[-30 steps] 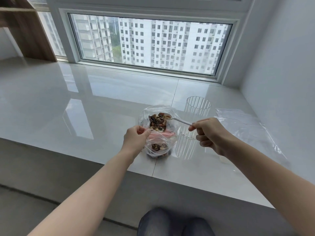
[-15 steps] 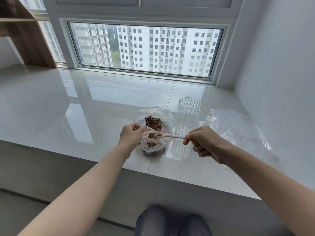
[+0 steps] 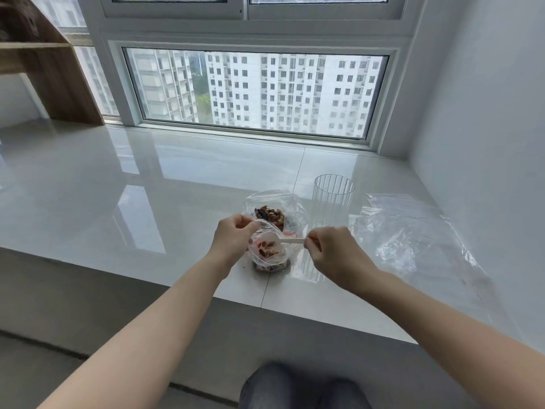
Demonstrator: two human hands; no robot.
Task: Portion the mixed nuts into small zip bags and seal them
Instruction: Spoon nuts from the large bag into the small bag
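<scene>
While the left hand (image 3: 233, 237) pinches the rim of the small zip bag (image 3: 267, 252) to keep its mouth open, the right hand (image 3: 330, 249) is clamped on the handle of a white plastic spoon (image 3: 283, 239) w/ thumb and fingers, bowl end poked into the bag's opening. Step in hand looks like the scoop-and-tip part of portioning: a spoonful going into the small bag, which already has some nuts at the bottom and sits on the glossy white sill (image 3: 147, 187) near its front edge. Behind it, touching or nearly so, is the bigger clear bag (image 3: 292, 206) holding the mixed nuts (image 3: 269, 214), mouth up. A ribbed clear glass (image 3: 333, 193) stands just right of that, and more empty plastic bags (image 3: 407, 228) lie flat further right, well apart from the hands. Can't tell if the spoon is loaded or already tipped, bowl is too small and washed out. Next move, as I judge it: turn the spoon to drop its load, lift it clear w/o snagging the thin film, then back to the big bag for another scoop. Left pinch has to hold the mouth open meanwhile; the bag is floppy and could fold or tip. Seal not yet done; pink strip at the rim is prob. the zip.
</scene>
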